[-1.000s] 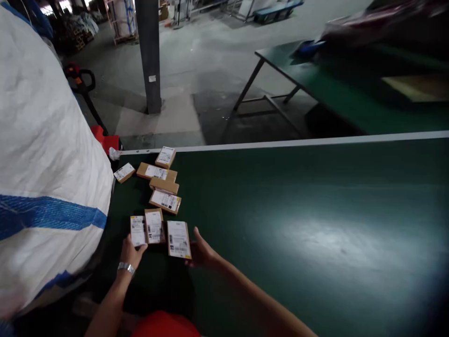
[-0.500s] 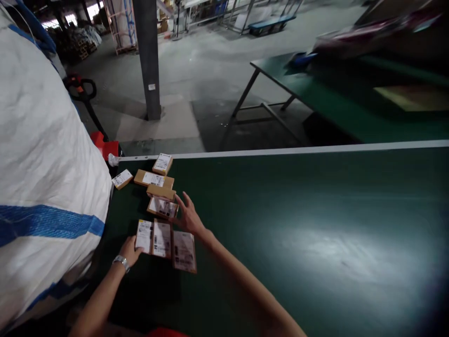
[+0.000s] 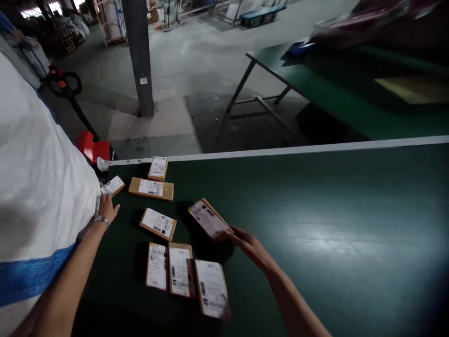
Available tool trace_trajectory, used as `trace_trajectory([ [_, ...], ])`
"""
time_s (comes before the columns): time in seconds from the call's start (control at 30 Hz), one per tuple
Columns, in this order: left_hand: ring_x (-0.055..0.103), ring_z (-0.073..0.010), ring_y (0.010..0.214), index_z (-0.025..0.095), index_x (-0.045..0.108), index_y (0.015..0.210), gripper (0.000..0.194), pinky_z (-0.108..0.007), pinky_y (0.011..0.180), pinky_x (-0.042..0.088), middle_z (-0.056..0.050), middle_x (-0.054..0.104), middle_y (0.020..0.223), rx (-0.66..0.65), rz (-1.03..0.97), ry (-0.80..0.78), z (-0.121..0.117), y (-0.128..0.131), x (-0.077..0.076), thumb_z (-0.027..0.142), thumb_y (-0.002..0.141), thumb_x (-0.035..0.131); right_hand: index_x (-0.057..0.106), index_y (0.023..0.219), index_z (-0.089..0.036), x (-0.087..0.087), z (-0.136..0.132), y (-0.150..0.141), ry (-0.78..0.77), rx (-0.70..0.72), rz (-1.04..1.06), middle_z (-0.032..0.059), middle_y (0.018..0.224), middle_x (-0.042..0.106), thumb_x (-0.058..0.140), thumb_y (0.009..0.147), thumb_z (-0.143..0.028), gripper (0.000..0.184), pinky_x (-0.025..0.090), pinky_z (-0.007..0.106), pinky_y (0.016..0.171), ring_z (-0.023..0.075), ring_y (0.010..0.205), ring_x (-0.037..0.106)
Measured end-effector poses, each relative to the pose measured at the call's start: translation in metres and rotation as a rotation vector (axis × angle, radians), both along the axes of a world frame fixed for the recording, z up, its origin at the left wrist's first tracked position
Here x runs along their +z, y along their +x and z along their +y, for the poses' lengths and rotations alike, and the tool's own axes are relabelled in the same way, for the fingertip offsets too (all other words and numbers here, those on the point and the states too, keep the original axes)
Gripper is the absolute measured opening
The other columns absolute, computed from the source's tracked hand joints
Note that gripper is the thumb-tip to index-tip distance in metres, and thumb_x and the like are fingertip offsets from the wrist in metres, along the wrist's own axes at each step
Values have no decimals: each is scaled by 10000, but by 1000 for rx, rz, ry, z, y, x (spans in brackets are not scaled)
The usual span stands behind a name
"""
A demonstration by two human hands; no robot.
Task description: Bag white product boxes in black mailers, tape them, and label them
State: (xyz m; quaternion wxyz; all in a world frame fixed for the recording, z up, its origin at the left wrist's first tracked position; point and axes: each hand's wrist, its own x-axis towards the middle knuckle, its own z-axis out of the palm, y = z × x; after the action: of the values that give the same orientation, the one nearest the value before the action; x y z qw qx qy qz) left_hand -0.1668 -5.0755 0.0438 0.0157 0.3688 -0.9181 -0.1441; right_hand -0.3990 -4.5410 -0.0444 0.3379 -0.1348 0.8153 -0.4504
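Observation:
My right hand (image 3: 245,241) grips the near right end of a small cardboard box (image 3: 208,219), tilted with its white label up, above the belt. At the far left, my left hand (image 3: 108,209) reaches to a small labelled box (image 3: 112,185) beside the white sack; its thumb is spread and its fingertips are at the box's near edge. Between the hands lies another labelled box (image 3: 158,223). Closer to me, a row holds a narrow box (image 3: 157,266), a middle box (image 3: 180,271) and a wider package (image 3: 212,288).
A long box (image 3: 150,188) and a small box (image 3: 158,167) lie near the far rail (image 3: 280,152) of the green belt (image 3: 315,224). A bulging white sack (image 3: 42,187) borders the left side. Beyond stand a red pallet jack (image 3: 93,146), a pillar (image 3: 138,61) and a green table (image 3: 336,103).
My right hand has taken a box from the stack and moved it right. My left hand has left the row's narrow box and moved up-left to the box by the sack.

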Motion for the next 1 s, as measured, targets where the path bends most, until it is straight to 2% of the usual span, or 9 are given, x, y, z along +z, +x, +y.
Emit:
trace_trajectory([
  [0.1,338,-472,1673,7,410,1600,831,-592,1358,343,-363,319,1785,27,-115,-66,-34,-43,4,211,900,807,841,1165,-176,-6,38,5,248,-146,153,281,1191,800,583,782,-890,850,619,644,1022,497,1149,758],
  [0.17,257,-515,1697,-28,359,1608,881,-597,1365,288,-392,208,1819,67,-164,-86,-43,-63,0,213,904,828,781,1327,-139,-2,29,18,305,-256,400,316,1340,732,582,800,-869,922,574,691,1110,514,1283,698],
  [0.27,266,-520,1687,-74,309,1615,921,-579,1367,241,-421,268,1779,123,-223,-70,-47,-82,-7,233,921,830,660,1534,-169,16,-33,47,151,-65,596,270,1562,622,585,968,-686,770,505,625,1257,429,1468,600],
  [0.37,428,-484,1605,-78,284,1633,956,-556,1327,312,-387,465,1658,166,-271,-36,-39,-87,-7,287,930,820,523,1681,-212,33,-125,74,0,374,529,223,1657,576,716,959,-573,830,478,606,1295,403,1543,546],
  [0.43,523,-484,1527,-76,252,1654,1006,-544,1255,411,-387,502,1604,212,-262,-13,-20,-79,-3,394,955,801,423,1738,-128,39,-179,83,19,570,531,285,1736,477,833,876,-530,1036,428,640,1319,456,1623,443],
  [0.53,588,-489,1460,-76,245,1665,1064,-537,1172,498,-395,525,1551,275,-150,48,31,-40,3,538,970,766,377,1746,-55,46,-219,80,130,692,497,314,1624,582,854,836,-436,1096,471,597,1276,455,1511,566],
  [0.67,645,-469,1405,-36,394,1588,1045,-532,1179,544,-358,608,1475,187,8,109,125,46,-6,554,854,847,310,1760,-30,69,-187,76,138,470,516,296,1593,604,830,845,-422,1123,493,523,1266,421,1445,623],
  [0.8,673,-460,1413,39,486,1511,888,-550,1187,565,-347,667,1474,175,102,327,204,99,-25,512,839,822,260,1774,-96,97,-121,133,175,130,496,288,1568,605,741,918,-657,1131,575,590,1160,466,1408,643],
  [1.0,798,-325,1271,134,498,1461,505,-398,1060,624,-253,786,1421,219,25,733,248,112,-28,398,1047,617,442,1688,-123,95,-79,239,337,270,329,292,1461,665,680,999,-626,885,609,554,1110,454,1359,676],
])
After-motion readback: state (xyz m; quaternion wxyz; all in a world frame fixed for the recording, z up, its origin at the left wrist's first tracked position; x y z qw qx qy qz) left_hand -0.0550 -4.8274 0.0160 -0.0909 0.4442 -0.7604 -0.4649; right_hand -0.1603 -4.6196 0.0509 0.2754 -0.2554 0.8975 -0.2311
